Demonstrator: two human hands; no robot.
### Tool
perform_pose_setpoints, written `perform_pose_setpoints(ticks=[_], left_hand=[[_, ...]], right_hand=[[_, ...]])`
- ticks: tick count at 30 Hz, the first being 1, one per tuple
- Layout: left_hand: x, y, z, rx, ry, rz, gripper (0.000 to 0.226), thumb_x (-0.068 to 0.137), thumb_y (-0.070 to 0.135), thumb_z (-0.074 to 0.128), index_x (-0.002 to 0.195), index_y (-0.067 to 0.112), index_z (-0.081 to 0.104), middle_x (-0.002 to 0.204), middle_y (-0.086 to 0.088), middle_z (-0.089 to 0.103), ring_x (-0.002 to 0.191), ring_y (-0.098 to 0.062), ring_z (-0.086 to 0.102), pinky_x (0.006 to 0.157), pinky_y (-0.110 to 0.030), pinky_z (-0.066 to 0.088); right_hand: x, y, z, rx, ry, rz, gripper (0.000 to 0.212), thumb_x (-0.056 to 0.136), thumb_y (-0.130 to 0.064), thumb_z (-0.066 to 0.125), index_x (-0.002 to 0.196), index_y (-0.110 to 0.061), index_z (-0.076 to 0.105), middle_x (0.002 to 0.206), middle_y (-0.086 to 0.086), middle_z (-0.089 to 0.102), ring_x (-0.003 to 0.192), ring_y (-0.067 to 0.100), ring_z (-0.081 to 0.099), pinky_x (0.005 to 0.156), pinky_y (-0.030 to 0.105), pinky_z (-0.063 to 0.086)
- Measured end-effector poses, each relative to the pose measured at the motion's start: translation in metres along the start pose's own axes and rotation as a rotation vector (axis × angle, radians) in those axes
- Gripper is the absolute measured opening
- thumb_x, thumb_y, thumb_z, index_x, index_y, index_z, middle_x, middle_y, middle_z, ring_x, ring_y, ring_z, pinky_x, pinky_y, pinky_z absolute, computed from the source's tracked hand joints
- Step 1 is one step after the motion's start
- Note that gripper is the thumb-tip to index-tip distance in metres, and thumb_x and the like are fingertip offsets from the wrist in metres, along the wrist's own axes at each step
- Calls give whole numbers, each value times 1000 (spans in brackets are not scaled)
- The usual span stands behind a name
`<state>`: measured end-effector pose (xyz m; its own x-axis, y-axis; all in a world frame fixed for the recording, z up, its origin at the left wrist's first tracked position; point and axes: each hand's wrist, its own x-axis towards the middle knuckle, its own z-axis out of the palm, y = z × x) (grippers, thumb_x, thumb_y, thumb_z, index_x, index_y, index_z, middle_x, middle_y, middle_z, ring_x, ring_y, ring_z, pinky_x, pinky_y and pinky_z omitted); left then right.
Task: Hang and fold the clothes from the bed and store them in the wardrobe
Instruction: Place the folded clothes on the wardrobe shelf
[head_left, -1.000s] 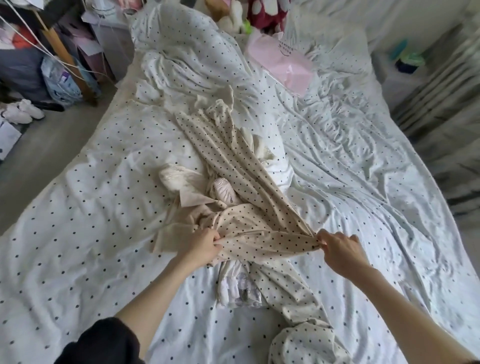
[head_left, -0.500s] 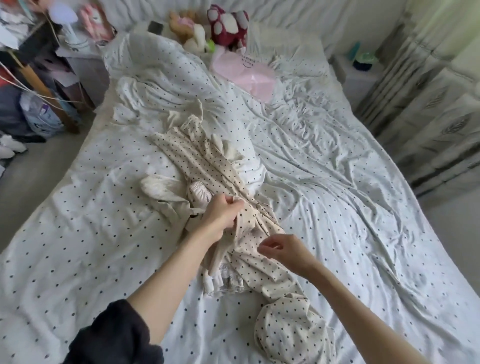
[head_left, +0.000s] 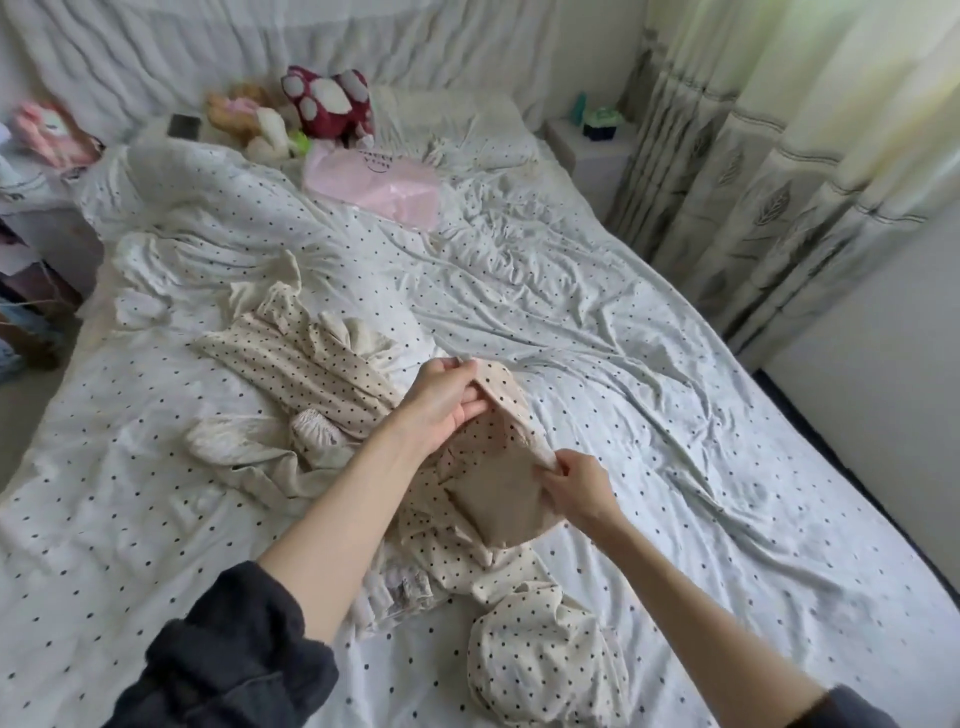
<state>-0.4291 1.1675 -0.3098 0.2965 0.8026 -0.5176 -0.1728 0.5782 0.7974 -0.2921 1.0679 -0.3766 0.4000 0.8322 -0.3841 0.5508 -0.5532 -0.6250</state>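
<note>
head view: left hand (head_left: 447, 402) and right hand (head_left: 574, 480) each pinch the beige dotted garment's (head_left: 493, 467) edge.

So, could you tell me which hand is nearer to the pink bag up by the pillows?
Left. The left hand pinches the dotted garment at its upper edge, farther up the bed toward the pink bag; the right hand grips the garment lower down, closer to the person.

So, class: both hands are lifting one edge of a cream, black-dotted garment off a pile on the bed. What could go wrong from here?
1. The cream, black-dotted cotton garment is held only by its edge, left hand and right hand pinching it; it may slip.
2. It trails into the crumpled pile of cream clothes, so lifting may drag those along.
3. Its bunched lower end could fold in creased.
</note>
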Motion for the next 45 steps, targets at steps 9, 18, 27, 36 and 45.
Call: perform_pose_setpoints(ticks=[9,18,27,36,45], left_hand=[[10,-86,-7,1093,-289,153,52,91,0,49,136,24,41,147,4,38,131,-12,40,99,-22,37],[7,-183,57,1771,-534,82,94,80,25,67,149,37,4,159,-4,-1,141,-29,21,112,-47,28],[61,-227,152,1965,-303,189,90,79,42,68,149,33,12,156,-5,-16,143,-30,-17,108,-61,-13],[121,-289,242,2009,-130,127,50,94,28,49,143,25,35,158,-8,-3,145,-29,-6,116,-56,4],[174,-286,295,1755,-128,265,22,94,28,51,111,19,61,158,1,5,146,-16,2,116,-41,15]], right_hand=[[16,31,-111,-91,77,-8,21,84,-25,66,72,-8,65,64,4,56,63,17,49,57,28,36],[38,88,-192,-175,75,66,27,84,-23,61,58,-27,56,62,-2,55,65,18,50,57,26,40],[132,180,-265,-215,91,25,21,83,-19,60,92,-6,72,93,17,70,90,33,64,76,41,54],[254,284,-294,-139,-3,80,13,80,-22,65,78,-11,72,80,16,67,78,31,61,77,41,54],[359,296,-308,-1,-20,19,19,80,-24,64,89,-11,74,67,0,65,65,23,55,53,29,46]])
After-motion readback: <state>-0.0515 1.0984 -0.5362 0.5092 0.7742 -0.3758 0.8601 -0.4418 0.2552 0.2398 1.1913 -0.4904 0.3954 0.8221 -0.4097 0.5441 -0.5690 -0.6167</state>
